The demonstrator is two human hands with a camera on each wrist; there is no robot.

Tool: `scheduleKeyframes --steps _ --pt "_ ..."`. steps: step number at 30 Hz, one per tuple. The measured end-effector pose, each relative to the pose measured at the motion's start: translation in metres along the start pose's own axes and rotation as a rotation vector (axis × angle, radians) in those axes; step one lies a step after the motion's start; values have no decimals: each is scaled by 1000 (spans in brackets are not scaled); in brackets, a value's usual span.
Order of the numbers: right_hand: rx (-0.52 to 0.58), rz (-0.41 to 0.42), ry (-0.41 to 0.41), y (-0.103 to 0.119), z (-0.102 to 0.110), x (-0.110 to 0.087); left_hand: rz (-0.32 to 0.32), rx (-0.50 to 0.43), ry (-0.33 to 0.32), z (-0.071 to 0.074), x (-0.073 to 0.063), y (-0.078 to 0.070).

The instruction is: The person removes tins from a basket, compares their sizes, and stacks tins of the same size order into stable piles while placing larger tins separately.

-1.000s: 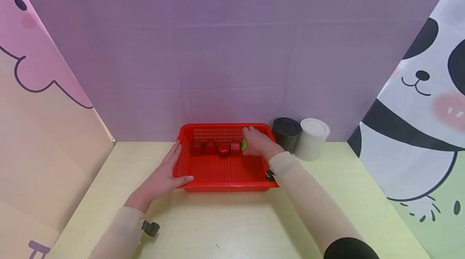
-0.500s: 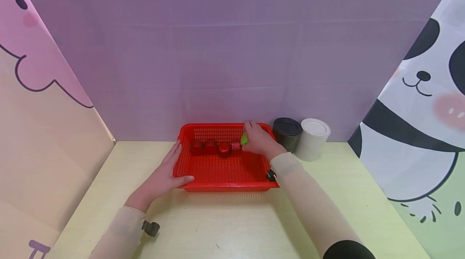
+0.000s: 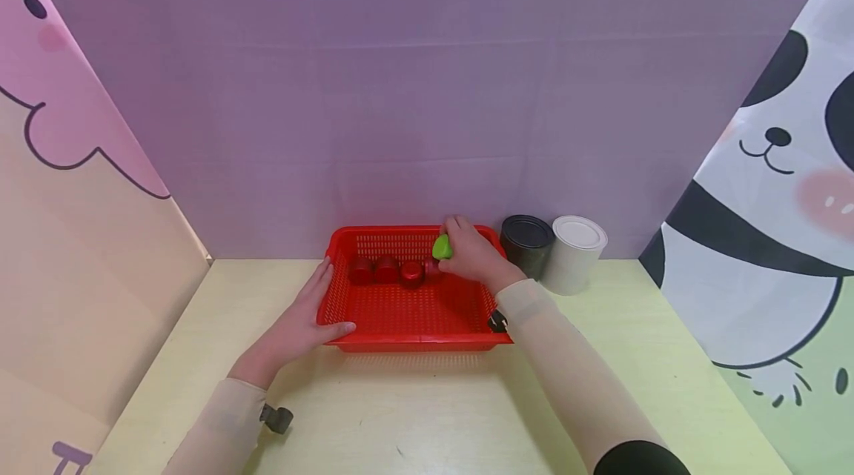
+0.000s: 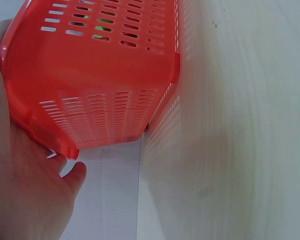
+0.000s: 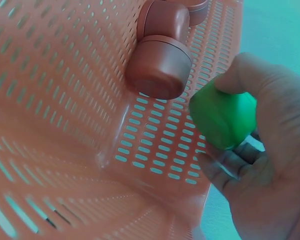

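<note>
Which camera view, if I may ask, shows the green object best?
The right wrist view: the green object looks large there, gripped by the right hand. The head view shows it small and partly hidden by that hand; the left wrist view gives only green glimpses through slots in the basket.

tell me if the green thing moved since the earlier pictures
Yes: in the head view, the green thing moved up the picture and slightly left relative to the red basket.

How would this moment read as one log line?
left hand: touching red plastic basket; right hand: holding green object; in basket: red containers; beside basket: black can, white can
</note>
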State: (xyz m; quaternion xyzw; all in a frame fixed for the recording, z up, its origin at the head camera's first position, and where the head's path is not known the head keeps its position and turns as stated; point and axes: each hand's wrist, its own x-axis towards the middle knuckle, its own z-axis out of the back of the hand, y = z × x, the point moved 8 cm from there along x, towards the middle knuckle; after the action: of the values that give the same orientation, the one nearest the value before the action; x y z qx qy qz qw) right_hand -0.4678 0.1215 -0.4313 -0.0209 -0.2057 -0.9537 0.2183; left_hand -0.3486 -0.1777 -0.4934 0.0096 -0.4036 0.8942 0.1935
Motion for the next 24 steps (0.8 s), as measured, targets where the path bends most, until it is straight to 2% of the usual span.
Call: scheduleKeyframes --steps 12,24 --pt "213 44 -46 0 3 4 0 5 3 0 -1 0" --pt "483 -16 -51 -20 12 -3 -1 11 13 -1 1 2"
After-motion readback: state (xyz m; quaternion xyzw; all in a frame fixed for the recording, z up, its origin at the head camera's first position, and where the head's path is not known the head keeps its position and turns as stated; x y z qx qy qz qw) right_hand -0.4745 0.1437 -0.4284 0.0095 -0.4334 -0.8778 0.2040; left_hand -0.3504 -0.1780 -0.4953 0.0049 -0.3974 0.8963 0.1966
